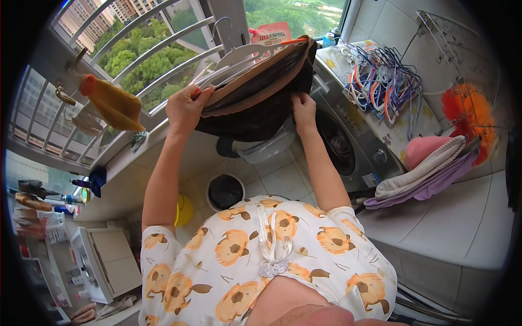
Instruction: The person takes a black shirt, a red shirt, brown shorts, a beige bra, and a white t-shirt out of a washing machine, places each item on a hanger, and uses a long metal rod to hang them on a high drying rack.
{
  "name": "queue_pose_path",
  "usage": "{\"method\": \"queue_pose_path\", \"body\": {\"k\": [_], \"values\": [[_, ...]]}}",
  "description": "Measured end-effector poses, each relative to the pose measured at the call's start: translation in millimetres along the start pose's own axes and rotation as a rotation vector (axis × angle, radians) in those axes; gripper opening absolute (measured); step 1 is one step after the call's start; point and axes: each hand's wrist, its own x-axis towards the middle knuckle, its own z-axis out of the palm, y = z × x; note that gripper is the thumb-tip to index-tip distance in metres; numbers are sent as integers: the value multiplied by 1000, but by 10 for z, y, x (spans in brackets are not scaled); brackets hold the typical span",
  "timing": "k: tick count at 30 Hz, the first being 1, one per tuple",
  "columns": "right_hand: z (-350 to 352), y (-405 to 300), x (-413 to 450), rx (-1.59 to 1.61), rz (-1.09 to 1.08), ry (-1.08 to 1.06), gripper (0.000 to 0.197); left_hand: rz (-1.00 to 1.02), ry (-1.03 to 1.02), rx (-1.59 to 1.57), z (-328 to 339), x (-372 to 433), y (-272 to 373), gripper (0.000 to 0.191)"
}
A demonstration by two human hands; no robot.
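Note:
Before me a dark garment (261, 122) with a brown waistband (236, 98) hangs spread, its opening facing me. A pale plastic clothes hanger (240, 55) runs along its far side, with the metal hook up. My left hand (185, 108) pinches the left corner of the waistband together with the hanger's end. My right hand (304, 110) grips the cloth lower down on the right side; its fingertips are partly hidden by the fabric. An orange strip (293, 42) shows at the garment's upper right corner; I cannot tell whether it belongs to the hanger.
To the right stands a front-loading washing machine (342, 134) with a heap of hangers (379, 81) on top. Below are a clear plastic basin (269, 146), a bucket (225, 192) with dark contents and a yellow bucket (184, 210). A barred window (151, 53) lies ahead left.

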Motion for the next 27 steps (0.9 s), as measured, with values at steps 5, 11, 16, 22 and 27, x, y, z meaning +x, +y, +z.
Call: {"method": "queue_pose_path", "body": {"k": [5, 11, 16, 22, 27], "values": [[29, -450, -397, 557, 126, -104, 14, -46, 87, -19, 167, -152, -385, 46], [-120, -631, -865, 461, -188, -357, 16, -91, 143, -94, 271, -258, -549, 51], [-77, -782, -1039, 1224, 432, -588, 34, -110, 160, -270, 249, -324, -509, 49], [185, -386, -1004, 1250, 699, -557, 45, -88, 107, -431, 400, -390, -420, 47], [-262, -590, -736, 880, 499, -840, 56, -95, -7, -555, 258, -371, -536, 44]]}}
